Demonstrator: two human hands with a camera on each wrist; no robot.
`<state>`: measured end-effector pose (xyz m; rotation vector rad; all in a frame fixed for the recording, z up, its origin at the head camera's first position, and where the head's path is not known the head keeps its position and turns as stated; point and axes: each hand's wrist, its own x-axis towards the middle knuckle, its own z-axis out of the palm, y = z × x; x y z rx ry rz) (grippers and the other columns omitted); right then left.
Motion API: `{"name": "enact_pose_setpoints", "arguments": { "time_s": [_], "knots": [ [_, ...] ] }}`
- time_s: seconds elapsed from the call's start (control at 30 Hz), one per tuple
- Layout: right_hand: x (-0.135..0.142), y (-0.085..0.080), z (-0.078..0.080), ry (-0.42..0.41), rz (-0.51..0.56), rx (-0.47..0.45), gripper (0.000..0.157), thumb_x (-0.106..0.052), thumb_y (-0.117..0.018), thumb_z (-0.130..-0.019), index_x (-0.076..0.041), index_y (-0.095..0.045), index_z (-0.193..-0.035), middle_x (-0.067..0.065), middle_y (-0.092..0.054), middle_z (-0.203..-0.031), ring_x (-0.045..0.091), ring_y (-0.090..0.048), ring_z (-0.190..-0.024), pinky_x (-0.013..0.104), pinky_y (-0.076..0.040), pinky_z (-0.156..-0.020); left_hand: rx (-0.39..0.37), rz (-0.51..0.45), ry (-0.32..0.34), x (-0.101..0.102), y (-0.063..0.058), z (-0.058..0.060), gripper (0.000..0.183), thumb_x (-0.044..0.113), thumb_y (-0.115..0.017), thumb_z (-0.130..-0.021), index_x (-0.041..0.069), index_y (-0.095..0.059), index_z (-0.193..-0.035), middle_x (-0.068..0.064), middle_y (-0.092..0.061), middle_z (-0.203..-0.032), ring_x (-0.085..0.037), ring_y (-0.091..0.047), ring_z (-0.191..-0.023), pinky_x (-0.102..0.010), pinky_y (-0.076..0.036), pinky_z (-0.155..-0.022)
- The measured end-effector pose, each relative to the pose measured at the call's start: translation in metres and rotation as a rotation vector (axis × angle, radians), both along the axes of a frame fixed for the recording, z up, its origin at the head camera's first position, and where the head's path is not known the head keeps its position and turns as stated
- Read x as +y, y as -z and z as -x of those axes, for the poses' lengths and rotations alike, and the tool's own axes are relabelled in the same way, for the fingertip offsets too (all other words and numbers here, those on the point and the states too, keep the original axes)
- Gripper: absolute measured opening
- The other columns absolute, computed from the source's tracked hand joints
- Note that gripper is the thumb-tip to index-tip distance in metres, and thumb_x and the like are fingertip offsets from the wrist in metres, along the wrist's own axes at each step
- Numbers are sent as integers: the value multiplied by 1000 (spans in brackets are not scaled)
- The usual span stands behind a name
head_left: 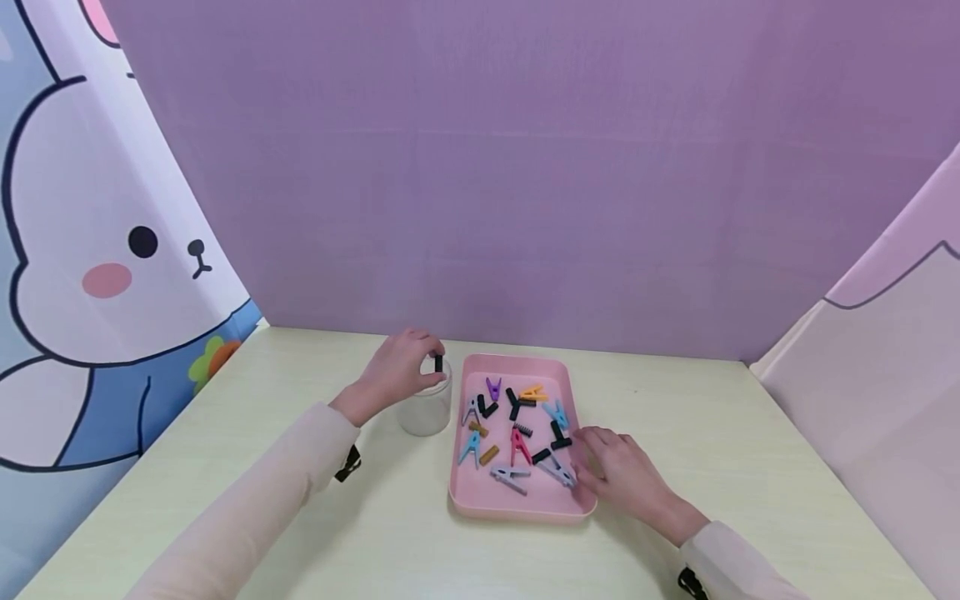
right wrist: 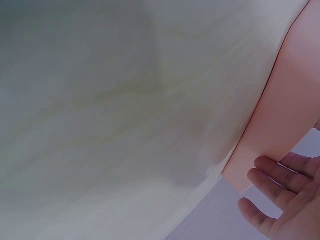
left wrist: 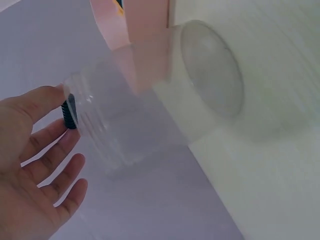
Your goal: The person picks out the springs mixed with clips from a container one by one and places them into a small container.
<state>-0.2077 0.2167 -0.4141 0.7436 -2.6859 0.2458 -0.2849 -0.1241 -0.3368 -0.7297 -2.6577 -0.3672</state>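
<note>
My left hand (head_left: 401, 367) pinches a small black ribbed cylinder (left wrist: 69, 112) between thumb and fingertips, at the mouth of a clear jar (head_left: 425, 414). In the left wrist view the jar (left wrist: 145, 110) shows its round base on the table, and the other fingers of my left hand (left wrist: 40, 165) stay spread. At the right side of the pink tray (head_left: 517, 510), my right hand (head_left: 626, 475) has its fingers loosely bent at the rim. The right wrist view shows the fingers of that hand (right wrist: 285, 195) against the tray's outer wall (right wrist: 272, 135).
Small clips lie scattered in the tray, among them a red clip (head_left: 519, 447), a purple clip (head_left: 493, 388) and a grey clip (head_left: 510, 478). Several black cylinders, brown pieces (head_left: 489, 455) and a dark spring (head_left: 522, 430) lie between them. A purple cloth (head_left: 525, 183) rises behind the table.
</note>
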Motion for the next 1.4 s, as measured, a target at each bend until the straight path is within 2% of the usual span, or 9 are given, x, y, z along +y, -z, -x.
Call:
{"name": "enact_pose_setpoints", "arguments": {
  "time_s": [0.4,0.9,1.07,1.4],
  "knots": [
    [0,0,1,13,-4,-14,43,-24,-70,-75,-5,-59,-113,10,-62,-113,27,-57,-106,46,-46,-85,-64,26,-76,-10,13,5,33,30,-73,-75,10,-66,-100,-5,-65,-95,-24,-54,-93,-43,-44,-78],
    [-1,0,1,4,-1,-5,43,-23,-70,-75,-5,-59,-112,10,-63,-112,27,-58,-105,46,-47,-85,-109,32,-128,-8,14,4,33,28,-72,-77,9,-66,-103,-4,-66,-94,-25,-53,-90,-40,-43,-75],
    [0,1,1,-1,-14,5,43,-24,-70,-75,-4,-59,-112,10,-62,-112,27,-58,-106,46,-47,-85,-99,36,-128,-8,15,4,32,28,-71,-77,9,-66,-102,-4,-66,-94,-25,-54,-90,-39,-42,-75],
    [0,1,2,-15,-17,21,44,-24,-70,-75,-4,-59,-112,10,-62,-112,27,-58,-105,46,-47,-84,-26,41,-97,-8,14,2,30,28,-71,-77,10,-66,-101,-5,-65,-95,-26,-55,-90,-42,-43,-77]
  ]
}}
